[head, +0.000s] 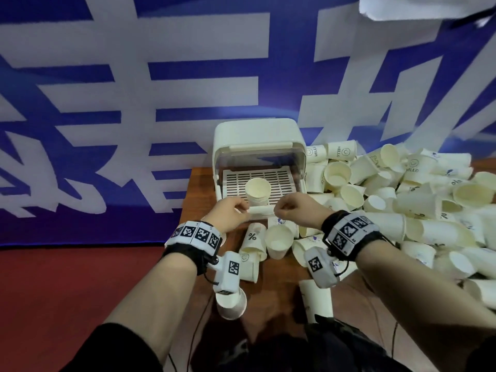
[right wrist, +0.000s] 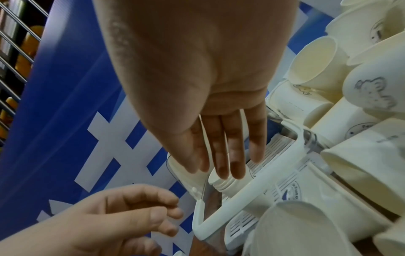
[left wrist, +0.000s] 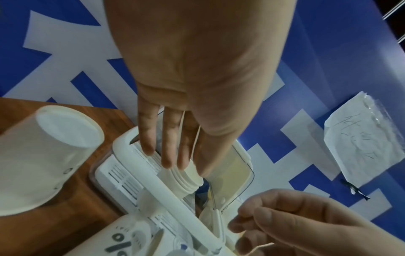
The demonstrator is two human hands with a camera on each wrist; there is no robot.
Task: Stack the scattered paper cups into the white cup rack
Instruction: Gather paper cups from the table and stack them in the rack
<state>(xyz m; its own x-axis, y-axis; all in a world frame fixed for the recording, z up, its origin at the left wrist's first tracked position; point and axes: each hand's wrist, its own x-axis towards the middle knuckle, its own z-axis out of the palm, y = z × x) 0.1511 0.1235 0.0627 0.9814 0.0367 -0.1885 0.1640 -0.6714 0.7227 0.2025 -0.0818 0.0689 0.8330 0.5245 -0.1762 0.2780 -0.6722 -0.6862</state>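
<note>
Nested stack of cream paper cups [head: 258, 191] upright on the slatted tray of the boxy white plastic cup rack [head: 257, 138], lid raised. Left hand [head: 231, 214] and right hand [head: 294, 210] just near of it, at the tray's front bar; fingers loosely curled, gripping nothing visible (fingertips partly hidden). Heap of scattered cream paper cups [head: 418, 200] on the right, cut off at the edge. Brown wooden table [head: 200, 189] largely covered.

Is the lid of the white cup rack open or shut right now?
Open. The clear lid is swung up under the white cup rack's top, exposing the slotted tray, where a stack of cups stands upright.
</note>
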